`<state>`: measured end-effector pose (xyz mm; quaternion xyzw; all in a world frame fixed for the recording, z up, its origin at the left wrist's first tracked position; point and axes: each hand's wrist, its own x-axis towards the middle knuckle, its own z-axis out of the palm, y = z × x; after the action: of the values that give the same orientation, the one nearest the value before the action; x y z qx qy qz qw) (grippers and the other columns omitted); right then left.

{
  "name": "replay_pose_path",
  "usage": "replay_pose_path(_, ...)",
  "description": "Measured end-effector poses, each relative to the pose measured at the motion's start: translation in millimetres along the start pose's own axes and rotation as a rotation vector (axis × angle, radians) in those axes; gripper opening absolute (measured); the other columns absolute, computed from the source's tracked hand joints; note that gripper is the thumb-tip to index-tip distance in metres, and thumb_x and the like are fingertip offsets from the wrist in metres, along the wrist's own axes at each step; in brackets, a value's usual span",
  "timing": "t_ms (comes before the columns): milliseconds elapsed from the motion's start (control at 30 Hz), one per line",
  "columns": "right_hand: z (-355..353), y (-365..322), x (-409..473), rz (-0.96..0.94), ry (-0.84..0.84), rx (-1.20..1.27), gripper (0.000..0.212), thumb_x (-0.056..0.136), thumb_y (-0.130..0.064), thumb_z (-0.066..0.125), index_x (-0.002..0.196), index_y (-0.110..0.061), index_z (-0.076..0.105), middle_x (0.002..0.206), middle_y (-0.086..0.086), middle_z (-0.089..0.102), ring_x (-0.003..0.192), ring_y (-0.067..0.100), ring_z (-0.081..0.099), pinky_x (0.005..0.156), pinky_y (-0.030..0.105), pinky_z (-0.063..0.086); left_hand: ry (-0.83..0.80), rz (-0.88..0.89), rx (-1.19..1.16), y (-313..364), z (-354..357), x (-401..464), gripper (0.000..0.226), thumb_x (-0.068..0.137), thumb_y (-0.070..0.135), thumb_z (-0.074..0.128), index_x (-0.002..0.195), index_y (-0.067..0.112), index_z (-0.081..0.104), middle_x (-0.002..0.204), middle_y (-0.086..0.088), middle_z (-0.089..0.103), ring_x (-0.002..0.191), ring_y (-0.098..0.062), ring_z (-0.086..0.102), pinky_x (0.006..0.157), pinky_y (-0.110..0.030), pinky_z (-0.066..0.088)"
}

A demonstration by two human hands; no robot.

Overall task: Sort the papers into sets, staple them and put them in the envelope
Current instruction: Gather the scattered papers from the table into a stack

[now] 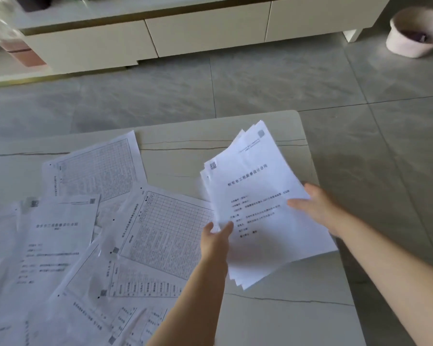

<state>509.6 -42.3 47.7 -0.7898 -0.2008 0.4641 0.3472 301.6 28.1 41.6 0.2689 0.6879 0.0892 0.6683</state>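
A stack of several white printed sheets [258, 203] is lifted above the right part of the marble table [185, 143], its corners fanned at the top. My right hand [315, 208] grips its right edge, thumb on the top page. My left hand [216, 239] pinches its lower left edge. Loose sheets lie spread over the left half of the table: grid-table pages [98, 168] [165, 228] and a text cover page [55, 243]. No stapler or envelope is in view.
The table's right edge and far corner [295, 113] border a grey tiled floor [273, 83]. A white low cabinet [148, 36] runs along the back. A pale round tub [415, 33] stands on the floor at the far right.
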Motion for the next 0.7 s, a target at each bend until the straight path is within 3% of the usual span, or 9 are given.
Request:
replay_pose_path(67,-10.4,-21.8,-7.9,0.003,-0.072,0.091,0.023,0.088,0.001,0.061,0.104,-0.014,0.06,0.094,0.009,0.069,0.077,0.026,0.065,0.075,0.04,0.053,-0.049,-0.011,-0.062,9.1,-7.3,-6.9,0.084,0.086,0.031,0.069,0.152,0.021,0.019,0.151,-0.01,0.034,0.135,-0.028,0.037,0.108,-0.04,0.028)
replay_pose_path(200,-13.0,-60.8,-19.0,-0.024,-0.177,0.185,0.024,0.086,0.001,0.06,0.106,-0.012,0.063,0.094,0.003,0.071,0.069,0.013,0.07,0.063,0.027,0.057,-0.079,0.02,-0.168,21.4,-33.7,-17.0,0.1,0.079,0.04,0.074,0.153,0.024,0.008,0.157,-0.005,0.022,0.142,-0.027,0.026,0.113,-0.044,0.021)
replay_pose_path(333,15.1,-92.0,-21.9,-0.071,-0.211,0.223,0.025,0.085,0.001,0.06,0.105,-0.014,0.065,0.091,-0.002,0.074,0.072,0.01,0.07,0.062,0.022,0.057,-0.074,0.039,-0.231,30.0,-72.8,-21.4,0.083,0.079,0.063,0.057,0.148,0.025,0.03,0.154,-0.002,0.03,0.142,-0.024,0.027,0.115,-0.051,0.019)
replay_pose_path(467,45.5,-122.2,-21.4,-0.121,-0.228,0.252,0.024,0.087,0.001,0.057,0.098,-0.019,0.065,0.084,-0.01,0.075,0.072,0.005,0.07,0.064,0.02,0.057,-0.103,0.004,-0.364,31.2,-110.1,-17.4,0.09,0.067,0.086,0.038,0.133,0.026,0.054,0.142,-0.006,0.049,0.131,-0.028,0.044,0.111,-0.056,0.029)
replay_pose_path(600,75.8,-146.8,-19.1,-0.111,-0.328,0.149,0.021,0.087,0.0,0.059,0.102,-0.014,0.066,0.09,-0.002,0.075,0.075,0.013,0.071,0.069,0.027,0.059,-0.16,0.023,-0.637,32.6,-148.5,-14.2,0.088,0.081,0.081,0.024,0.122,0.014,0.063,0.121,-0.011,0.066,0.115,-0.032,0.059,0.1,-0.051,0.044)
replay_pose_path(700,111.2,-155.3,-18.0,-0.086,-0.399,-0.04,0.018,0.086,-0.005,0.065,0.103,-0.01,0.066,0.094,0.005,0.074,0.077,0.019,0.071,0.068,0.029,0.059,-0.178,0.091,-0.669,39.5,-179.0,-16.3,0.075,0.085,0.071,0.037,0.118,0.01,0.065,0.11,-0.01,0.07,0.102,-0.029,0.064,0.09,-0.044,0.05)
